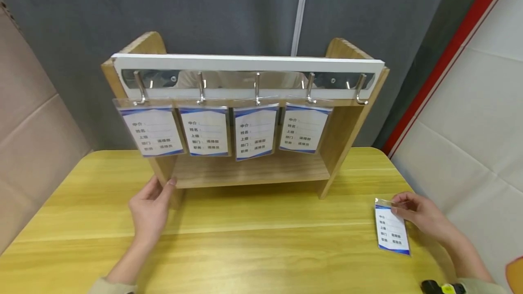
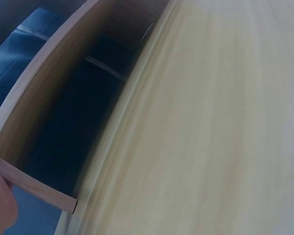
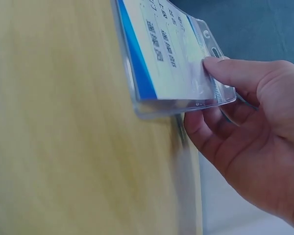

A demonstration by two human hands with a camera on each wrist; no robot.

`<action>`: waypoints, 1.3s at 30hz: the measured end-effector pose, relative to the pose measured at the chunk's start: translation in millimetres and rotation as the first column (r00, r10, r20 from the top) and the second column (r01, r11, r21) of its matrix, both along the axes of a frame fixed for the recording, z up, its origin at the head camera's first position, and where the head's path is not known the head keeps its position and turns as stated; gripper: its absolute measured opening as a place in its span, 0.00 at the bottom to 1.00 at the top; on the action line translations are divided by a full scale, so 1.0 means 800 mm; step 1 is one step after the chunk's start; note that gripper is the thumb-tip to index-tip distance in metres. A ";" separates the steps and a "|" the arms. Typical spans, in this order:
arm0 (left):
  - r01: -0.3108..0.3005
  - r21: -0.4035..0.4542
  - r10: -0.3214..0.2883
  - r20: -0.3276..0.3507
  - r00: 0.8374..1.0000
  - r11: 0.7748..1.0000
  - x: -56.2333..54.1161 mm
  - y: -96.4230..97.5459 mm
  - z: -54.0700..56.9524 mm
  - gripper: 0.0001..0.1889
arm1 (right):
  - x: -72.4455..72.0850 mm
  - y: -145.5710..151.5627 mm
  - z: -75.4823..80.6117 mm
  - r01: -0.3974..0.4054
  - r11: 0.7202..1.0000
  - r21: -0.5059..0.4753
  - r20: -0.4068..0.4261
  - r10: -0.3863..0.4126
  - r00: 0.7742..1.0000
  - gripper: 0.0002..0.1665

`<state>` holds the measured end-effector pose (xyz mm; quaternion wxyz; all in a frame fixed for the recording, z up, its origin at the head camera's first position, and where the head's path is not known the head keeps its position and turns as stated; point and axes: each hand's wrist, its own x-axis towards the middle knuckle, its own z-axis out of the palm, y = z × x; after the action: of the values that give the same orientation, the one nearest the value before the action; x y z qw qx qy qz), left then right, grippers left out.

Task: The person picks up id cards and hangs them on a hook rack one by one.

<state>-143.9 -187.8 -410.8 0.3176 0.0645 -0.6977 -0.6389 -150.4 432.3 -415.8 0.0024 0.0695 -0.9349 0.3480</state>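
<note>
My left hand [image 1: 150, 205] grips the lower left side panel of a wooden shelf rack [image 1: 249, 173], thumb at the front edge. In the left wrist view, only part of that hand [image 2: 1, 203] shows beside the panel's end. Over at the right, my right hand [image 1: 425, 217] pinches a clear-sleeved name badge [image 1: 392, 232] near its top edge. The right wrist view shows the thumb on the badge's [image 3: 171, 63] face and fingers curled behind it. Its slotted end points toward the hand, and its printed side faces up.
Several similar badges [image 1: 204, 130] hang from metal hooks [image 1: 257, 89] on the rack's white front rail [image 1: 245, 62]. The rightmost hook [image 1: 361, 89] stands beyond them. Grey curtain [image 1: 229, 8] backs the yellow wood-grain table [image 1: 253, 248]. A white panel [image 1: 470, 126] borders the right side.
</note>
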 end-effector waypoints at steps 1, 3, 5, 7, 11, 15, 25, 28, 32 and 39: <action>0.000 0.000 0.000 -0.004 1.000 1.000 0.000 0.000 0.000 0.21 | 0.000 -0.001 0.000 -0.006 1.000 -0.007 -0.011 0.006 1.000 0.10; 0.000 0.000 0.000 -0.010 1.000 1.000 -0.001 0.000 0.000 0.21 | 0.000 -0.002 0.000 -0.012 1.000 -0.012 -0.024 0.012 1.000 0.10; 0.000 0.003 0.000 -0.013 1.000 1.000 -0.001 0.000 0.000 0.21 | -0.001 -0.004 0.001 -0.012 1.000 -0.007 -0.035 0.012 0.999 0.09; 0.001 0.005 -0.001 -0.013 1.000 1.000 0.000 0.000 0.000 0.21 | -0.001 -0.005 0.002 -0.010 1.000 -0.003 -0.043 0.010 0.999 0.09; 0.002 -0.001 -0.002 -0.009 1.000 1.000 0.000 0.000 0.000 0.21 | -0.003 -0.007 0.005 -0.011 1.000 -0.002 -0.053 0.011 0.999 0.09; 0.001 -0.009 -0.002 -0.010 1.000 1.000 0.001 0.000 0.000 0.21 | -0.004 -0.011 0.008 -0.019 1.000 -0.006 -0.070 0.019 0.997 0.09; -0.001 -0.003 0.001 -0.007 1.000 1.000 0.000 0.000 0.001 0.21 | -0.004 -0.021 0.022 -0.070 0.995 -0.073 -0.101 0.062 0.993 0.09; -0.003 0.010 0.003 -0.006 1.000 1.000 -0.001 0.000 0.001 0.21 | -0.003 -0.024 0.026 -0.097 0.991 -0.095 -0.076 0.090 0.993 0.09; -0.003 0.014 0.003 -0.008 1.000 1.000 -0.002 0.000 0.001 0.21 | -0.003 -0.028 0.030 -0.124 0.985 -0.118 -0.073 0.116 0.991 0.09; 0.002 0.015 -0.002 -0.025 1.000 1.000 -0.002 0.001 -0.001 0.21 | -0.004 -0.037 0.036 -0.153 0.977 -0.145 -0.148 0.132 0.980 0.08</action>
<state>-145.5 -187.1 -411.3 0.3252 0.0582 -0.6891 -0.6450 -153.8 402.4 -387.2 0.0472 0.1599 -0.8951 0.4136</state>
